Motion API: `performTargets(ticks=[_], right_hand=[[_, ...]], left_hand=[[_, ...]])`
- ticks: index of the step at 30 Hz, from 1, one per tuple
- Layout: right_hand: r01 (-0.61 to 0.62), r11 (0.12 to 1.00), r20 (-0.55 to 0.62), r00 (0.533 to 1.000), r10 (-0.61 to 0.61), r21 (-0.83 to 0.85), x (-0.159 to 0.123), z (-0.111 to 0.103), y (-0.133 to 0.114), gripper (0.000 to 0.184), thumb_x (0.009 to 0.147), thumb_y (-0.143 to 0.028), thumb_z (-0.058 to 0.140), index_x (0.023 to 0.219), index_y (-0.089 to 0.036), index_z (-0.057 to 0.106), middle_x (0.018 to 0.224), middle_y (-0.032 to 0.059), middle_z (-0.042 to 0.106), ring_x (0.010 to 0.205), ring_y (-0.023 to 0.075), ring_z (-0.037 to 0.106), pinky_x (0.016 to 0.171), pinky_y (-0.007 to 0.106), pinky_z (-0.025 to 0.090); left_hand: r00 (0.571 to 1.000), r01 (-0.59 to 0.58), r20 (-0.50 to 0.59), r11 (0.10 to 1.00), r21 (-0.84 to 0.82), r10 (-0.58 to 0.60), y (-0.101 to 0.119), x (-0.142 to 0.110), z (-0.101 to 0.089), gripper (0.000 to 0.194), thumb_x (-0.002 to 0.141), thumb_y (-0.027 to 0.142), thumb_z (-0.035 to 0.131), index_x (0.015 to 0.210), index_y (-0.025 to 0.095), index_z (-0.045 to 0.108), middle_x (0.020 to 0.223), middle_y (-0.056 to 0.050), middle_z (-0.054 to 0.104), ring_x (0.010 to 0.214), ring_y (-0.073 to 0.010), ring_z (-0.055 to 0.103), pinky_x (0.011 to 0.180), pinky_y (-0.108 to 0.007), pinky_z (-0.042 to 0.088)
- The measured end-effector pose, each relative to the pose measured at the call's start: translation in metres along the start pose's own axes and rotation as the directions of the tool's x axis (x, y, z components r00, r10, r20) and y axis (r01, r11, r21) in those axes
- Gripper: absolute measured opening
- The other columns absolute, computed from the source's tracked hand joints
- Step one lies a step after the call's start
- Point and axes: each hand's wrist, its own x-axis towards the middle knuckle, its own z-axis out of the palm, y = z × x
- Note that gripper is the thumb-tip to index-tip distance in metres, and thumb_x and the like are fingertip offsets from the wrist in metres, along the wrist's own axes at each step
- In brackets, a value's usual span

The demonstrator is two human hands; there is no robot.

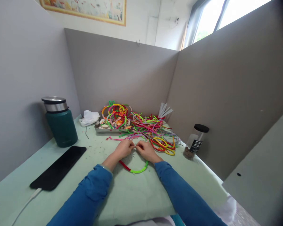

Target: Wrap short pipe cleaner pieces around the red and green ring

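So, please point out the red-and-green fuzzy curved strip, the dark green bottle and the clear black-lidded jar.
Red-and-green fuzzy curved strip (135, 171): head view, its bright green section.
Dark green bottle (61, 128): head view, middle of body.
Clear black-lidded jar (196, 146): head view, black label.

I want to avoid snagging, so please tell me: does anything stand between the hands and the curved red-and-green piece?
Nothing visible does. The curved piece runs up to the left hand and the right hand, with nothing across its visible part. The pile of coloured strips lies beyond the hands.
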Motion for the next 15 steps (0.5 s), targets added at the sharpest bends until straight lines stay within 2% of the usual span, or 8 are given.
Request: performTargets(ticks=[11,15], right_hand=[[0.014,0.999,-0.053,0.999,-0.012,0.037,-0.0007,-0.0001,0.0014,0.014,0.081,-0.025,0.052,0.073,-0.018,0.06,0.065,-0.0002,0.06,0.059,0.0111,0.049,0.056,0.021,0.034],[0.032,0.998,-0.066,0.997,-0.029,0.053,-0.0005,-0.0002,0.0012,0.014,0.082,-0.025,0.051,0.073,-0.018,0.06,0.066,-0.0001,0.06,0.059,0.0115,0.05,0.056,0.022,0.034]], left_hand=[[1.0,0.001,-0.01,1.0,-0.023,-0.001,-0.0008,0.0006,0.0009,0.021,0.08,0.025,0.048,0.081,0.017,0.067,0.081,-0.006,0.067,0.076,-0.0162,0.056,0.065,-0.024,0.035],[1.0,-0.001,-0.012,0.999,-0.043,0.001,-0.0005,0.0008,0.0003,0.021,0.08,0.025,0.047,0.079,0.016,0.066,0.077,-0.006,0.065,0.072,-0.0155,0.054,0.061,-0.023,0.033]])
